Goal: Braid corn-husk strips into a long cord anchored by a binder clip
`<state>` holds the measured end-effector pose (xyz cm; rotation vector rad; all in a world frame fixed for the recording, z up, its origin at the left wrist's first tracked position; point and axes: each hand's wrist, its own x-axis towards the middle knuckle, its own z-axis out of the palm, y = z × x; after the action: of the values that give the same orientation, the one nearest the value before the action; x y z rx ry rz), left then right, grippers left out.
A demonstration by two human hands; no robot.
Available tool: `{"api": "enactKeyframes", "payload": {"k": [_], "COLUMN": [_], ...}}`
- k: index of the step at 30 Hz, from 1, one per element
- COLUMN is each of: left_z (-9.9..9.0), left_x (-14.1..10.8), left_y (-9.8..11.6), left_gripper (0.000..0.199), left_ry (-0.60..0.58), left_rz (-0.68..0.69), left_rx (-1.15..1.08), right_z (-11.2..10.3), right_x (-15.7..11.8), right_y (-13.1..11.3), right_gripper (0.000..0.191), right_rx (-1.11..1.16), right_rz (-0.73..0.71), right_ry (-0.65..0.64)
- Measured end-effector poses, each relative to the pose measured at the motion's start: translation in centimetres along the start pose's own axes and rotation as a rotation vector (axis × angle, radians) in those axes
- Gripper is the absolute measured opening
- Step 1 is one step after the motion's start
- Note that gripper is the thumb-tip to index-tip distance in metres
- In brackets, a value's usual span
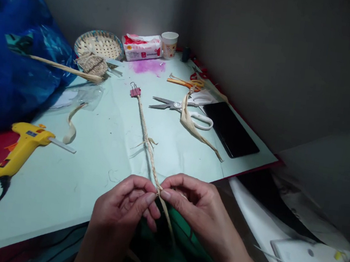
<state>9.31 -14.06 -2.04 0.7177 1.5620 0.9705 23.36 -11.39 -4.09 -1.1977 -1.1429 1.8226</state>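
A thin braided cord [150,151] of pale, straw-like fibre runs from a pink binder clip [135,92] on the table down to the near edge. My left hand [129,204] pinches the cord's near end between thumb and forefinger. Right beside it, my right hand [190,201] pinches the same end, the fingertips of both hands almost touching. Loose strands [167,219] hang below the fingers over the table's edge. Partway along the braid, short stray ends [148,141] stick out sideways.
White-handled scissors [178,106], a dry husk strip [191,124] and a black phone [231,129] lie right. A yellow glue gun [24,146] and a blue plastic bag [18,56] are left. Behind stand a woven basket [99,43], a tissue pack [143,48] and a paper cup [169,45].
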Motion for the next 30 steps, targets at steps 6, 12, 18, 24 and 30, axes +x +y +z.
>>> {"api": "enactKeyframes", "payload": {"k": [6,12,18,24,30], "left_z": [0.3,0.3,0.2,0.0,0.0], "left_x": [-0.1,-0.1,0.0,0.1,-0.2], "left_y": [-0.4,-0.9,-1.2,-1.7,-1.8], "left_gripper": [0.015,0.014,0.019,0.023,0.015], "left_ry": [0.019,0.023,0.016,0.013,0.013], "left_rz": [-0.004,-0.013,0.007,0.021,0.065], "left_rx": [-0.045,-0.095,-0.155,-0.200,-0.182], "right_z": [0.4,0.6,0.6,0.7,0.8], "right_x": [0.1,-0.1,0.1,-0.1,-0.3], "right_y": [-0.2,-0.2,-0.3,0.0,-0.1], "right_gripper": [0.011,0.010,0.010,0.010,0.008], "right_rx": [-0.018,0.040,-0.030,-0.315,-0.194], "right_rz": [0.043,0.091,0.012,-0.155,-0.036], "right_ry": [0.008,-0.027,-0.029,0.066,-0.067]}}
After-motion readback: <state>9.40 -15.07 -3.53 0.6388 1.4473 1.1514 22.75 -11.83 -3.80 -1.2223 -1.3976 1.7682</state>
